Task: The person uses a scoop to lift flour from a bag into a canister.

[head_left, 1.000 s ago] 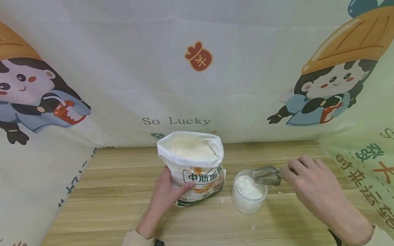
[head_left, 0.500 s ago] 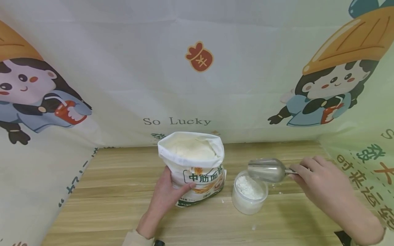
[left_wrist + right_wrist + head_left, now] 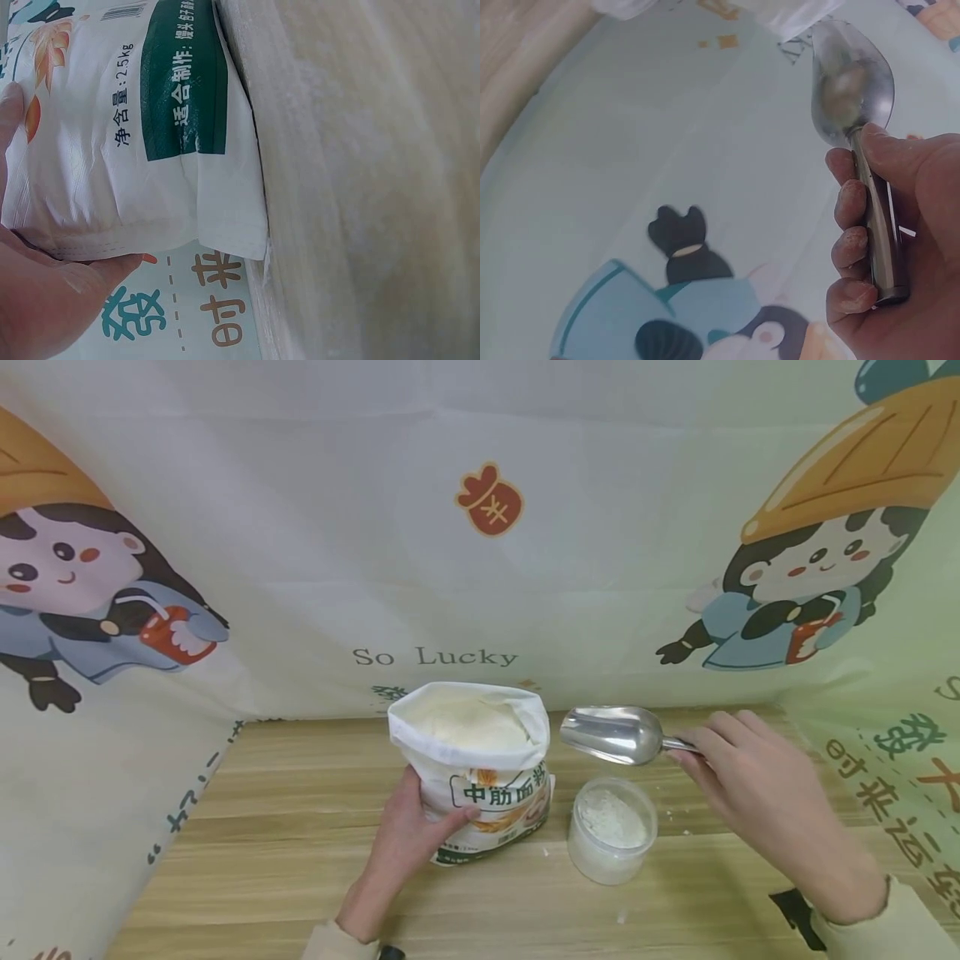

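An open white bag of flour (image 3: 480, 810) stands on the table, its top rolled outward and pale flour (image 3: 472, 722) showing inside. My left hand (image 3: 412, 827) grips its left side, thumb across the printed front; in the left wrist view the bag (image 3: 82, 165) fills the upper left. My right hand (image 3: 757, 777) holds a metal scoop (image 3: 615, 735) by its handle, fingers wrapped round it in the right wrist view (image 3: 877, 217). The scoop hangs just right of the bag's mouth, above and behind a clear round tub (image 3: 611, 860) heaped with white flour.
The wooden table (image 3: 285, 827) meets a printed cloth backdrop (image 3: 330, 527) at the rear and on both sides. Small spills of flour (image 3: 621, 917) dot the wood around the tub.
My right hand has lifted the scoop from the tub's rim, turned its hollow side into view and brought it up and left toward the bag. My left hand keeps its hold.
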Demonstrator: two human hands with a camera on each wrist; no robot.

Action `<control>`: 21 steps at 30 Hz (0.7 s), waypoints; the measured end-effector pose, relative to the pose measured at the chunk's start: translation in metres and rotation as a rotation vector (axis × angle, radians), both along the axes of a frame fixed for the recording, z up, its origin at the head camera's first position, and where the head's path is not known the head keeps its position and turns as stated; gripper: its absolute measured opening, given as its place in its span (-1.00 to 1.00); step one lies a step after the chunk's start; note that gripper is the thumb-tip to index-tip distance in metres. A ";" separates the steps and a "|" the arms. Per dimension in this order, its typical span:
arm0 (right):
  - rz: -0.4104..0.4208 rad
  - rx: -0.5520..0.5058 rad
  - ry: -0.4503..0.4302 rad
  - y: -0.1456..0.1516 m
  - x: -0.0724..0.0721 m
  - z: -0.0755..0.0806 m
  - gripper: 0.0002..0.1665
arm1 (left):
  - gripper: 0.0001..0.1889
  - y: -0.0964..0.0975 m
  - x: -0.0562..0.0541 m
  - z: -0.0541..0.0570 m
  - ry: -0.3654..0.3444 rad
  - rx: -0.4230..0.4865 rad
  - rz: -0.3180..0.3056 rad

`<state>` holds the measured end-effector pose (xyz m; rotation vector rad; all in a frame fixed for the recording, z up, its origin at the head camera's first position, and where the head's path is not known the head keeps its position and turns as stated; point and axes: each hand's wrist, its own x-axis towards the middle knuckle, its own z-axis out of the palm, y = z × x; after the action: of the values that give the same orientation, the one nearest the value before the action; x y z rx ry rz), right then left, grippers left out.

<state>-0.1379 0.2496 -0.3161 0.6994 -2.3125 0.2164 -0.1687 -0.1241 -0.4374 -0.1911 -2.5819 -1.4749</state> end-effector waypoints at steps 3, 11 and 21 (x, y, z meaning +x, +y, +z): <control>0.029 0.004 -0.008 -0.009 -0.005 0.004 -0.13 | -0.05 0.000 0.000 0.000 0.004 0.001 -0.004; 0.077 0.000 -0.025 -0.031 -0.014 0.013 -0.50 | -0.07 -0.001 0.001 0.000 0.007 0.003 0.000; 0.059 0.144 -0.109 -0.062 -0.025 0.038 -0.85 | -0.09 0.000 0.001 -0.001 0.001 -0.001 0.003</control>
<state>-0.1627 0.1874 -0.2776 0.8473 -2.4312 0.1180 -0.1680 -0.1244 -0.4385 -0.1880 -2.5814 -1.4727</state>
